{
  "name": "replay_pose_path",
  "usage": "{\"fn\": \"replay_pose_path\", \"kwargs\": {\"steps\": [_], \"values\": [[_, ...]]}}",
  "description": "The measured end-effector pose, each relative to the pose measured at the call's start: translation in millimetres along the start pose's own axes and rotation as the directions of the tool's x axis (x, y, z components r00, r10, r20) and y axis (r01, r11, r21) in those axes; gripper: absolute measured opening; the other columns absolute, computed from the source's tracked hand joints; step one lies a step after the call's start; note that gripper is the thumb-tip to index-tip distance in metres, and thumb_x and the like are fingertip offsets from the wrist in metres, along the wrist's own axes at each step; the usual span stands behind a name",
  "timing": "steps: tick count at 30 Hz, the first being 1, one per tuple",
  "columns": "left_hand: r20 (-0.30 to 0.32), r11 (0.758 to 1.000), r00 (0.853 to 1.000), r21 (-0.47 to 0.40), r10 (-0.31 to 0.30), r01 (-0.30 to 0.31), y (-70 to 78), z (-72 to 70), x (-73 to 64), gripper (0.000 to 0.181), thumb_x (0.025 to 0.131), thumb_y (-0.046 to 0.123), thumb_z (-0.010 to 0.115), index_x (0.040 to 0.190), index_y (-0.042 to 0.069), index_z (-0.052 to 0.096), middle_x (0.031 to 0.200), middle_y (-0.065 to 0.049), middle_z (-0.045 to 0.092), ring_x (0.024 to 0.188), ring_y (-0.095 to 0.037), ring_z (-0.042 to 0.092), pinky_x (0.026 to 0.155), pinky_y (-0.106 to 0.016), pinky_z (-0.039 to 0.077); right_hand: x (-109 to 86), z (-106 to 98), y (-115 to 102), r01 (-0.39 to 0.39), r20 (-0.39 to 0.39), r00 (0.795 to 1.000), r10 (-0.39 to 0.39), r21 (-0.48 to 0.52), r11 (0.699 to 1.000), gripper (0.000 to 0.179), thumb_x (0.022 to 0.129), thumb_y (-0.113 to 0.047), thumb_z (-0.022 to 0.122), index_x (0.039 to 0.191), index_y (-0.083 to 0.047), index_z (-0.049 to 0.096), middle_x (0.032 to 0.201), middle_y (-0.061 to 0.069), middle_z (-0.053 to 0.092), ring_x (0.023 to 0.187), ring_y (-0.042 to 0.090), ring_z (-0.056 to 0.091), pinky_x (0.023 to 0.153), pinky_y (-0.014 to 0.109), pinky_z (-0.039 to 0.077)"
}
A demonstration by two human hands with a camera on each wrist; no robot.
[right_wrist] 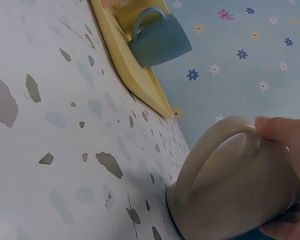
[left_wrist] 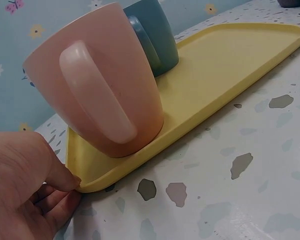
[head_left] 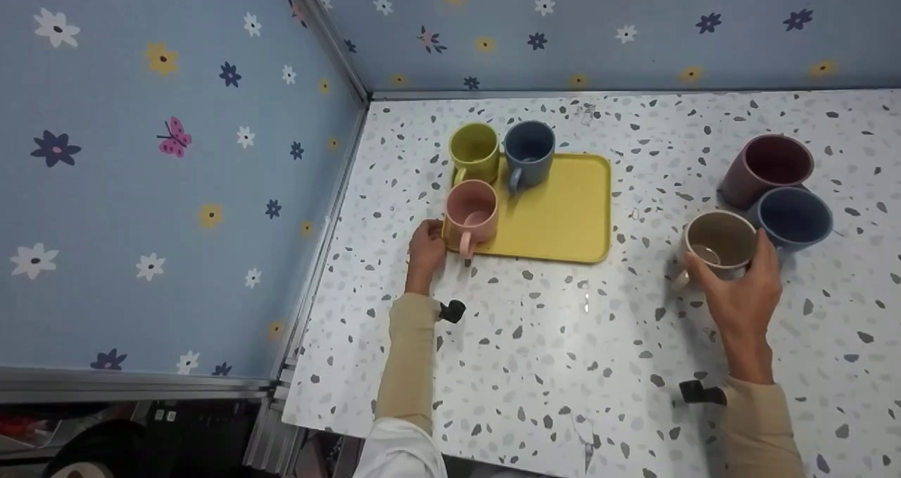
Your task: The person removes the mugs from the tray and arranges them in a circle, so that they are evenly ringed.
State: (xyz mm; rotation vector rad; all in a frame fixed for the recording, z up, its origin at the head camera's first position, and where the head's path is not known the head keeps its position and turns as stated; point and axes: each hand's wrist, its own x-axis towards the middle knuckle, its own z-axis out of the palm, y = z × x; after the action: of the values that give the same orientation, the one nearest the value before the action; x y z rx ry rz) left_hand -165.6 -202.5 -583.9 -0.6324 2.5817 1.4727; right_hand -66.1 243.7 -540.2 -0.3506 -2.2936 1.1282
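Observation:
My left hand (head_left: 426, 247) pinches the near left corner of the yellow tray (head_left: 563, 214). In the left wrist view its thumb lies on the rim, with the other fingers lower beside it. On the tray's left part stand a pink mug (head_left: 471, 214), a green mug (head_left: 474, 155) and a blue-grey mug (head_left: 528, 154). At the right, my right hand (head_left: 746, 295) grips a beige mug (right_wrist: 230, 190) from its near side, thumb and fingers on opposite sides. That mug's handle (right_wrist: 205, 150) points left, toward me. Whether its base touches the table cannot be told.
Right behind the beige mug stand a dark blue mug (head_left: 794, 217) and a maroon mug (head_left: 767, 172), close together. The speckled table (head_left: 521, 365) meets flower-patterned panels (head_left: 605, 34) at the back and left. Its front edge lies near my left sleeve.

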Motion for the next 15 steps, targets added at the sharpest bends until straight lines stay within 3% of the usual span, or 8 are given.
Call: {"fn": "replay_pose_path", "kwargs": {"steps": [5,15], "values": [[0.002,1.000,1.000,0.010,-0.015,0.015,1.3,0.2,0.5,0.032,0.086,0.003,0.043,0.115,0.006,0.056,0.108,-0.007,0.059,0.100,-0.017,0.054,0.090,-0.030,0.042,0.4,-1.6,1.1,0.048,-0.032,0.998,-0.048,-0.003,0.999,0.088,0.060,-0.029,0.085,0.136,-0.009,0.044,0.133,0.010,0.048,0.122,0.021,0.044,0.102,0.033,0.033],[0.000,1.000,1.000,-0.003,-0.009,0.009,0.6,1.1,0.7,0.031,0.085,0.002,0.043,0.114,0.006,0.056,0.107,-0.007,0.059,0.098,-0.018,0.054,0.089,-0.030,0.042,-2.5,-5.8,0.8,0.027,-0.050,0.998,-0.028,-0.008,1.000,0.086,0.061,-0.027,0.085,0.136,-0.014,0.045,0.135,0.004,0.047,0.123,0.015,0.043,0.102,0.027,0.031]]}}
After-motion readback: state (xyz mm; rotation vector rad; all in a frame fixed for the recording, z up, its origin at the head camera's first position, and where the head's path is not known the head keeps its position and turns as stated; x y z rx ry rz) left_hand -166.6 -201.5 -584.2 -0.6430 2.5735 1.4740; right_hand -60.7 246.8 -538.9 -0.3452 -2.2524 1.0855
